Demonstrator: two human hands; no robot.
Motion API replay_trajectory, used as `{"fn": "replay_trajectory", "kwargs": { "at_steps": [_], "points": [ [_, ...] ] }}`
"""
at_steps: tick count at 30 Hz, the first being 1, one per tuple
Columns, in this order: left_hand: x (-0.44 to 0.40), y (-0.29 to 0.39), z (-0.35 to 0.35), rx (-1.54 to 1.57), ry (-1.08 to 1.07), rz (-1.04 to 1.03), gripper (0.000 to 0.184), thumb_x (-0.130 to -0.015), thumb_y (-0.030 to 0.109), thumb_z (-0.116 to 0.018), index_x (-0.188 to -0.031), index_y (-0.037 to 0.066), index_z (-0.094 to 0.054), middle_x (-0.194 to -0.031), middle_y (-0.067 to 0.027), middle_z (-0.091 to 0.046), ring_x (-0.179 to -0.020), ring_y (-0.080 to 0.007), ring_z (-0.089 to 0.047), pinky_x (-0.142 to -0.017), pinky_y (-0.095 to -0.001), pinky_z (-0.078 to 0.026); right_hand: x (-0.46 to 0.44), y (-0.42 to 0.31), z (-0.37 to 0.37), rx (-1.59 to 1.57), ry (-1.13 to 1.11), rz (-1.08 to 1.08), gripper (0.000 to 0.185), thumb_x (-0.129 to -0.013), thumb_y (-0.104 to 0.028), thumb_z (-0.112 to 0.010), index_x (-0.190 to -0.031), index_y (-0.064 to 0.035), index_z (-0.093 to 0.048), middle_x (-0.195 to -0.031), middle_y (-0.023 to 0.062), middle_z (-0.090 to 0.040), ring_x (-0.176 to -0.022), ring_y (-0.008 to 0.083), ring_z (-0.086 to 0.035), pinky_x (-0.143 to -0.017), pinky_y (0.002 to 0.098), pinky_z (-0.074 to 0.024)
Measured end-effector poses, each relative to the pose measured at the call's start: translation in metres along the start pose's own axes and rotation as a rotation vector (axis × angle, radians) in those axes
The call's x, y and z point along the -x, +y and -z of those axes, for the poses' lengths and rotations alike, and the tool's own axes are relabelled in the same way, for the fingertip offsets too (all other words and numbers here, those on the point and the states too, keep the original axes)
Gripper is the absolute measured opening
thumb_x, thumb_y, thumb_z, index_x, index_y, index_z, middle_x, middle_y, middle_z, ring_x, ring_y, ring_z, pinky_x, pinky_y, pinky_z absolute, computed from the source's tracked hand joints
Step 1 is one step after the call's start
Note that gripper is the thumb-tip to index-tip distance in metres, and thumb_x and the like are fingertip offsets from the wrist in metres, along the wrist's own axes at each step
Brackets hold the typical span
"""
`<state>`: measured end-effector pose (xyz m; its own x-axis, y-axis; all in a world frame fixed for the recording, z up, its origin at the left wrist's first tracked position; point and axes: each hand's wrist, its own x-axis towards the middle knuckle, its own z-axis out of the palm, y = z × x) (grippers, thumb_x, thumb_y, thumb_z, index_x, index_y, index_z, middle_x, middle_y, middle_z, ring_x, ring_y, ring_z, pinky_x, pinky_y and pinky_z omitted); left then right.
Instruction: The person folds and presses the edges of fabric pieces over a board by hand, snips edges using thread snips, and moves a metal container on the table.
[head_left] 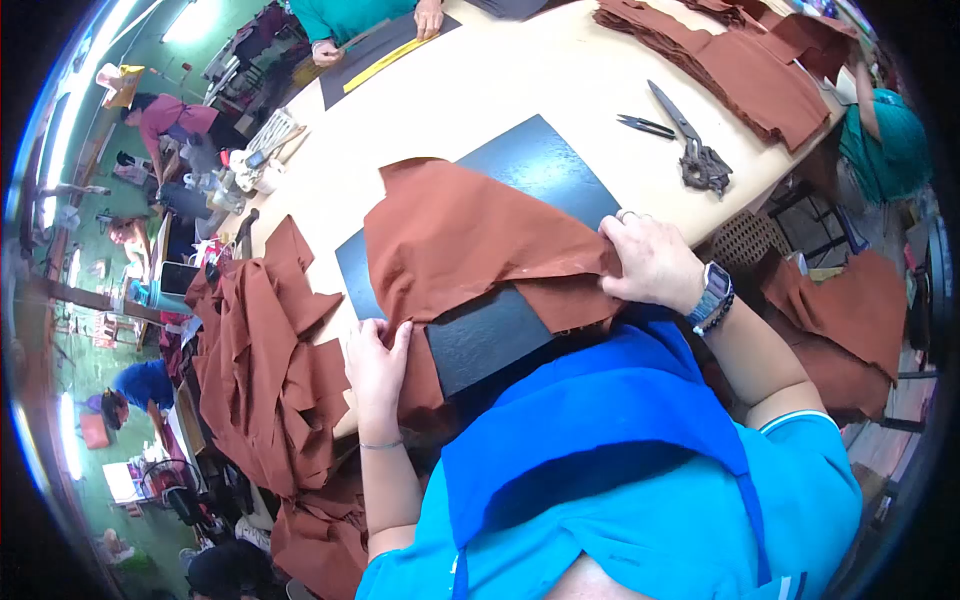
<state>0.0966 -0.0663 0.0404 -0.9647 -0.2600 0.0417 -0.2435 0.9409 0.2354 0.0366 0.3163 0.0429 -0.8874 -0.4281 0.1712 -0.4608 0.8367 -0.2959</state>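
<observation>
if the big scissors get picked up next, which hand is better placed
Probably the right hand: it is at the right edge of the brown cloth, nearer the big scissors on the table. The left hand is by the cloth's left edge, farther off.

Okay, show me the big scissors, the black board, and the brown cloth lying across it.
Big scissors [692, 147]: head view, where blades meet handles.
Black board [548, 165]: head view, bare upper part.
Brown cloth [480, 230]: head view, broad middle.
</observation>
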Motion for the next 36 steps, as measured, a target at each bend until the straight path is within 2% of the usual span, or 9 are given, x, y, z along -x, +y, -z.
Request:
{"fn": "replay_trajectory", "kwargs": {
  "at_steps": [13,16,17,20,22,24,28,32,36],
  "points": [
    [-0.181,-0.054,0.091,1.085,0.232,-0.270,0.032,-0.094,0.013,-0.065,-0.121,-0.002,-0.054,-0.118,-0.0113,-0.063,-0.103,-0.0164,-0.059,-0.093,-0.0282,-0.048,-0.224,0.038,0.099,0.317,0.759,0.425,0.013,-0.087,-0.016,-0.059,-0.093,-0.0079,-0.068,-0.085,0.0141,-0.070,-0.082,0.0289,-0.070,-0.074,0.0406,-0.0557],
    [-0.161,-0.055,0.135,1.009,0.821,-0.332,0.039,-0.092,0.008,-0.062,-0.129,-0.001,-0.056,-0.127,-0.0117,-0.060,-0.113,-0.0213,-0.059,-0.099,-0.0322,-0.046,-0.211,0.013,0.152,0.134,0.894,0.509,0.028,-0.087,0.008,-0.047,-0.106,-0.0038,-0.064,-0.091,0.0118,-0.072,-0.076,0.0243,-0.069,-0.069,0.0359,-0.0575],
    [-0.138,-0.056,0.136,0.738,0.875,-0.360,0.039,-0.095,0.009,-0.058,-0.132,-0.001,-0.054,-0.132,-0.0135,-0.057,-0.117,-0.0233,-0.057,-0.102,-0.0337,-0.044,-0.202,0.011,0.162,0.279,0.550,0.241,0.048,-0.086,-0.002,-0.063,-0.132,-0.0032,-0.050,-0.119,0.0170,-0.065,-0.105,0.0257,-0.065,-0.088,0.0386,-0.0556],
    [-0.066,-0.060,0.095,0.039,0.876,-0.461,0.039,-0.103,0.010,-0.047,-0.141,-0.001,-0.049,-0.146,-0.0189,-0.048,-0.130,-0.0292,-0.050,-0.113,-0.0382,-0.038,-0.179,0.040,0.093,0.178,0.983,0.496,0.016,-0.080,-0.018,-0.065,-0.095,-0.0177,-0.069,-0.085,0.0105,-0.069,-0.085,0.0268,-0.070,-0.071,0.0399,-0.0545],
    [-0.035,-0.044,0.040,0.610,0.548,-0.166,0.039,-0.100,0.013,-0.054,-0.136,-0.004,-0.054,-0.143,-0.0152,-0.052,-0.133,-0.0246,-0.047,-0.113,-0.0392,-0.034,-0.121,0.051,0.063,0.043,0.200,0.174,0.050,-0.079,-0.051,-0.073,-0.106,-0.0092,-0.067,-0.099,0.0142,-0.068,-0.100,0.0320,-0.066,-0.085,0.0419,-0.0518],
    [-0.011,-0.055,-0.004,0.873,0.174,0.058,0.037,-0.100,0.008,-0.051,-0.135,-0.003,-0.056,-0.141,-0.0114,-0.055,-0.133,-0.0230,-0.046,-0.114,-0.0366,-0.033,-0.096,0.085,0.006,0.007,0.245,0.079,0.087,-0.075,-0.087,-0.049,-0.116,-0.0130,-0.068,-0.116,0.0186,-0.064,-0.122,0.0360,-0.056,-0.101,0.0540,-0.0430],
    [0.006,-0.036,-0.023,1.206,-0.032,0.149,0.034,-0.100,0.008,-0.053,-0.132,-0.003,-0.058,-0.126,-0.0110,-0.061,-0.116,-0.0175,-0.058,-0.102,-0.0312,-0.045,-0.091,0.167,-0.052,0.295,0.156,-0.460,0.047,-0.099,-0.039,-0.047,-0.138,-0.0119,-0.050,-0.137,0.0198,-0.053,-0.135,0.0310,-0.045,-0.110,0.0554,-0.0352],
    [-0.015,-0.015,-0.032,1.261,-0.094,0.085,0.036,-0.095,0.005,-0.063,-0.129,-0.004,-0.057,-0.122,-0.0114,-0.062,-0.105,-0.0160,-0.062,-0.093,-0.0274,-0.050,-0.085,0.163,-0.031,0.200,0.335,-0.320,0.021,-0.090,-0.014,-0.046,-0.088,-0.0056,-0.066,-0.099,0.0183,-0.070,-0.097,0.0332,-0.068,-0.084,0.0463,-0.0535],
    [-0.012,0.011,-0.048,1.243,-0.118,-0.030,0.047,-0.090,-0.002,-0.062,-0.137,-0.005,-0.052,-0.133,-0.0123,-0.058,-0.123,-0.0183,-0.054,-0.107,-0.0310,-0.040,-0.090,0.197,-0.043,-0.085,0.333,-0.438,0.033,-0.098,-0.021,-0.040,-0.106,-0.0010,-0.065,-0.104,0.0212,-0.069,-0.096,0.0359,-0.067,-0.088,0.0467,-0.0513]
  ]
}}
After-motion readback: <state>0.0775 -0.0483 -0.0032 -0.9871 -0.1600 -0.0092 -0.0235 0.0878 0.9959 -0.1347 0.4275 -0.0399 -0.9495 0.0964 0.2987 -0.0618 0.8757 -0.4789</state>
